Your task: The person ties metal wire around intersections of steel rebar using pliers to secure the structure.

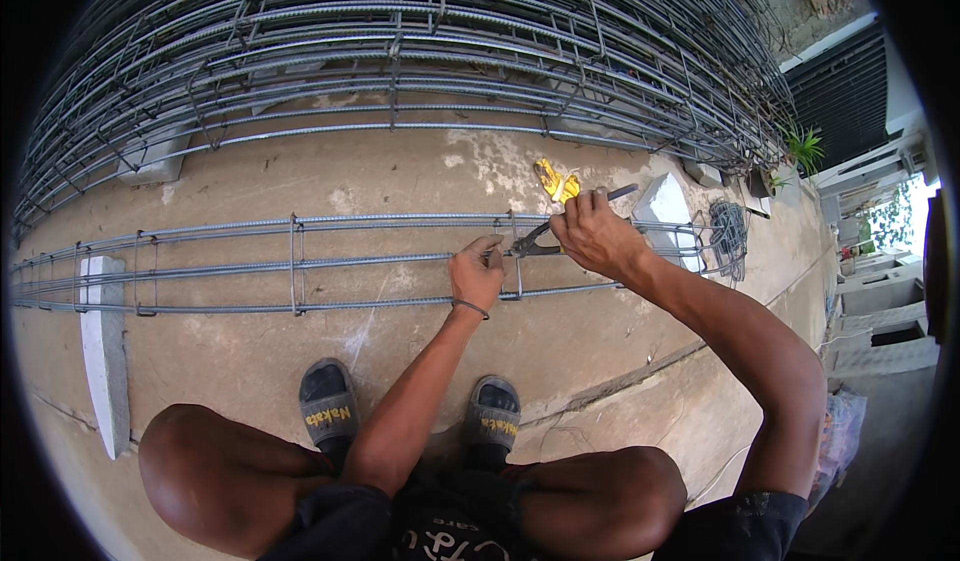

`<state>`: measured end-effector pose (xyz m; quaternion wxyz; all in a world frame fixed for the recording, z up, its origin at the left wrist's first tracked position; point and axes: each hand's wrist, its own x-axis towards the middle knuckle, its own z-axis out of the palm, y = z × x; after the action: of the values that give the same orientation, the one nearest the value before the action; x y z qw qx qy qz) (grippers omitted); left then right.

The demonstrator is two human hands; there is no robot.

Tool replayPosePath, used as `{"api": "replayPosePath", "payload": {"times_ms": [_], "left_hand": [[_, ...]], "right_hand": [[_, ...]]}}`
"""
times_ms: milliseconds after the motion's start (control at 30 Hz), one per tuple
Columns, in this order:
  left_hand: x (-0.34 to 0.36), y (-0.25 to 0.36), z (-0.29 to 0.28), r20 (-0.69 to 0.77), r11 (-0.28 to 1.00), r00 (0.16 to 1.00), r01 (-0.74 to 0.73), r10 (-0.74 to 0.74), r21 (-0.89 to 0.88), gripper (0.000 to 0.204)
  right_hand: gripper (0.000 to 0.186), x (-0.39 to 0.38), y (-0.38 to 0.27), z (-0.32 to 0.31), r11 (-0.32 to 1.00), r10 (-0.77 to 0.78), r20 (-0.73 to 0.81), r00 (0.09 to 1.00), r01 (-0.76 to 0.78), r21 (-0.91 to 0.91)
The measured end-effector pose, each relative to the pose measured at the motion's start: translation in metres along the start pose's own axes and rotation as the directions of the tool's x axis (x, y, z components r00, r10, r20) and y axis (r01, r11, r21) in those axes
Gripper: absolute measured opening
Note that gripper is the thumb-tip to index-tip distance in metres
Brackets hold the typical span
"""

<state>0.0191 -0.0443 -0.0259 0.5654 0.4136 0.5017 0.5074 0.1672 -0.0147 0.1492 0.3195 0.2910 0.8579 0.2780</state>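
Note:
A long, narrow rebar cage [294, 264] with square stirrups lies across the ground in front of my feet. My right hand [598, 233] is closed round the dark handles of tying pincers [540, 249]. The pincers' jaws are at a stirrup on the cage's middle bar. Beside the jaws, my left hand [477, 273] rests at the same bar with its fingers pinched together. Whatever is between those fingers is too small to make out. A crumpled yellow wrapper or cloth [556, 181] lies on the ground just beyond my right hand.
Pale concrete blocks prop the cage at the left [104, 356] and right [668, 213]. A coil of thin wire [730, 239] sits by its right end. Beyond stands a big stack of rebar cages [395, 46]. My sandalled feet [328, 406] are close to the cage's near side.

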Motion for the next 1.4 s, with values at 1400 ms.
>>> {"api": "replayPosePath", "payload": {"times_ms": [1400], "left_hand": [[-0.012, -0.019, 0.001, 0.09, 0.933, 0.946, -0.322, 0.311, 0.163, 0.047]], "right_hand": [[0.018, -0.033, -0.085, -0.005, -0.74, -0.24, 0.788, 0.566, -0.633, 0.229]]}}
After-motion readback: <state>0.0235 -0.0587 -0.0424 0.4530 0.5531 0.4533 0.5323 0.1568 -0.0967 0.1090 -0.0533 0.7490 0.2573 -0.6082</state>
